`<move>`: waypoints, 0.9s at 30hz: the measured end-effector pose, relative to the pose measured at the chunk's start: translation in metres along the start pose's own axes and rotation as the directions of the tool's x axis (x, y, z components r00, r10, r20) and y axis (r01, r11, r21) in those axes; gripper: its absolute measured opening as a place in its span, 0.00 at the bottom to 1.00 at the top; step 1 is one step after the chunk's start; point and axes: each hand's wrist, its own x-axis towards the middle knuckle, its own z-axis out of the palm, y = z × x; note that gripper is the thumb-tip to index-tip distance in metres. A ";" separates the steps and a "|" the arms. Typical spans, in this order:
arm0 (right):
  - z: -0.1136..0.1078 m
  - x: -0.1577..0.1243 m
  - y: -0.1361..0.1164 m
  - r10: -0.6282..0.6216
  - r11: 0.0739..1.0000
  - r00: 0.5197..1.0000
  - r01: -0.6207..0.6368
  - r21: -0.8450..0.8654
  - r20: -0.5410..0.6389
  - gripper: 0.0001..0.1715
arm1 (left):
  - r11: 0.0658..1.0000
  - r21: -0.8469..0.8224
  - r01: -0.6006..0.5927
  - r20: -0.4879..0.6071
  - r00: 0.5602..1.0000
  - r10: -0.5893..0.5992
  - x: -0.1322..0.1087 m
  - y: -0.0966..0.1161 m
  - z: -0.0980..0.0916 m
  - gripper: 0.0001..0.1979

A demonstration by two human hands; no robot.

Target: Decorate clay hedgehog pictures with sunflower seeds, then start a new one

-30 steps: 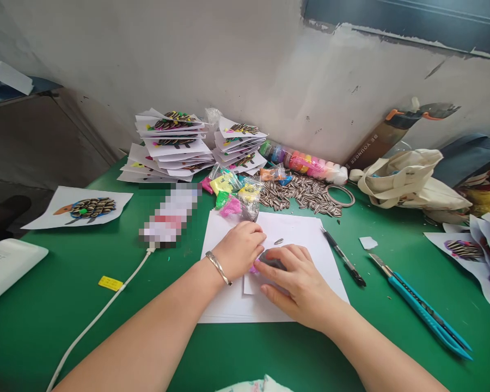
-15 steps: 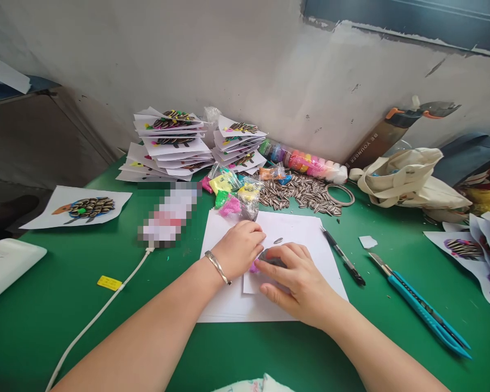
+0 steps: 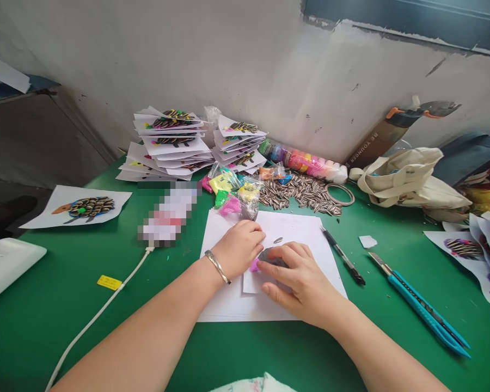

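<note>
On a small sheet of paper (image 3: 251, 284) lies a flattened grey piece of modelling clay (image 3: 267, 256), with a bit of pink clay (image 3: 255, 265) at its left edge. My right hand (image 3: 300, 280) rests over the grey clay, fingers spread and hiding much of it. Just left of the pink bit, my left hand (image 3: 237, 249) has its fingers curled in; what they hold, if anything, is hidden. Beyond both hands a single sunflower seed (image 3: 278, 240) lies on the paper. Underneath is a larger stack of white paper (image 3: 326, 272).
Bagged clay (image 3: 231, 206), a heap of sunflower seeds (image 3: 298, 190) and stacked seed pictures (image 3: 175, 147) stand at the back. Right of the paper lie a pen (image 3: 343, 256) and a blue craft knife (image 3: 424, 310), blade exposed. A white cable (image 3: 93, 313) runs along the left.
My right hand has shifted slightly right, and a little more of the pink and grey clay shows. My left hand stays in place.
</note>
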 end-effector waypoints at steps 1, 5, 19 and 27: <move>0.001 0.000 0.000 -0.006 1.000 1.000 0.006 -0.002 0.015 0.16 | 1.000 0.000 -0.002 0.001 1.000 0.002 0.000 0.000 0.000 0.09; 0.003 0.001 -0.003 -0.023 1.000 0.998 0.024 -0.014 0.062 0.16 | 1.000 -0.001 -0.005 -0.003 1.000 0.005 0.000 0.000 0.000 0.09; 0.006 0.000 -0.006 -0.037 0.999 0.998 0.039 -0.035 0.057 0.14 | 1.000 0.002 -0.008 -0.017 1.000 0.008 0.000 -0.001 0.001 0.09; 0.008 0.001 -0.009 -0.049 0.998 0.999 0.049 -0.045 0.000 0.12 | 1.000 -0.009 -0.012 -0.027 1.000 0.012 0.000 -0.001 0.002 0.09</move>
